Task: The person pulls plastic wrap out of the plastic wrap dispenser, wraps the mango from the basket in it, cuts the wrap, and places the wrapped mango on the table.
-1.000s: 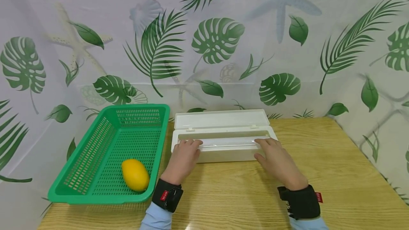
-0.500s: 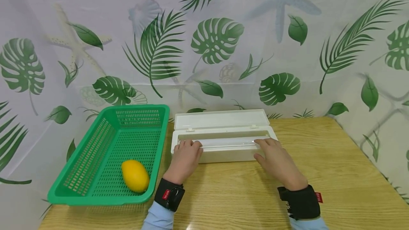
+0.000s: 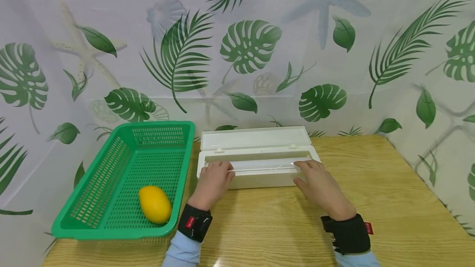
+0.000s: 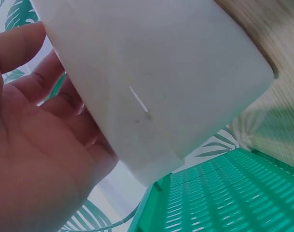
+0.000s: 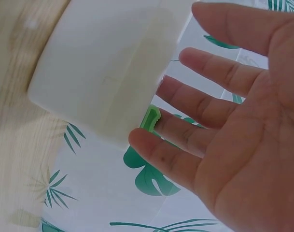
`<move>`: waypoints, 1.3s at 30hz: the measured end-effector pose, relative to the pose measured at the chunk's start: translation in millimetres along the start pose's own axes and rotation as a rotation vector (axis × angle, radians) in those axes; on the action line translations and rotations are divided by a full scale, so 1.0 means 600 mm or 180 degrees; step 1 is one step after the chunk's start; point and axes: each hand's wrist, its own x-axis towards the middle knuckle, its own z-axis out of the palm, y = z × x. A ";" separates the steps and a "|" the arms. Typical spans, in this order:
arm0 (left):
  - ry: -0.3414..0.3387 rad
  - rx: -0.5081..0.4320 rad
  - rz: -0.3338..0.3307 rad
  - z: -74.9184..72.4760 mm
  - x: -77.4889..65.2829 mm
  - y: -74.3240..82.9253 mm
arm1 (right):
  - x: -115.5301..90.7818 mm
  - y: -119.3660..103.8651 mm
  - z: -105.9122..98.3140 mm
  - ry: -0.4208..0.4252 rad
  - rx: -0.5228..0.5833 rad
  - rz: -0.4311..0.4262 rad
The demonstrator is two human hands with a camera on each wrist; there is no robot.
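A white cling film dispenser box (image 3: 267,181) lies on the table with its lid (image 3: 256,138) tipped back. Inside it, a roll of clear film (image 3: 259,164) runs lengthwise. At the box's left end my left hand (image 3: 213,182) rests its fingers over the front rim, and the thumb touches the edge in the left wrist view. My right hand (image 3: 323,184) touches the right end of the film and rim, its fingers spread and nearly straight. A small green toothed piece (image 5: 150,118) shows by those fingers in the right wrist view. The fingertips inside the box are partly hidden.
Left of the box stands a green plastic basket (image 3: 120,233) with a yellow lemon-shaped fruit (image 3: 155,204) in its near right corner. A leaf-patterned cloth (image 3: 267,73) hangs close behind. Wooden tabletop (image 3: 382,188) extends to the right.
The head view has shifted slightly, so everything sits a little further left. Both hands keep nearly the same places on the box, and faint wrinkles now show on the film.
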 end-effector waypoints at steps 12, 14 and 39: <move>0.0128 -0.0272 -0.0041 0.007 0.005 -0.007 | -0.003 0.005 0.000 0.0095 0.0061 0.0009; 0.0143 -0.0369 -0.0065 0.008 0.005 -0.006 | -0.004 0.007 0.002 0.0138 0.0059 0.0017; 0.0649 -0.0559 0.0051 0.013 0.011 -0.013 | 0.014 0.019 0.021 0.0785 -0.0082 0.0317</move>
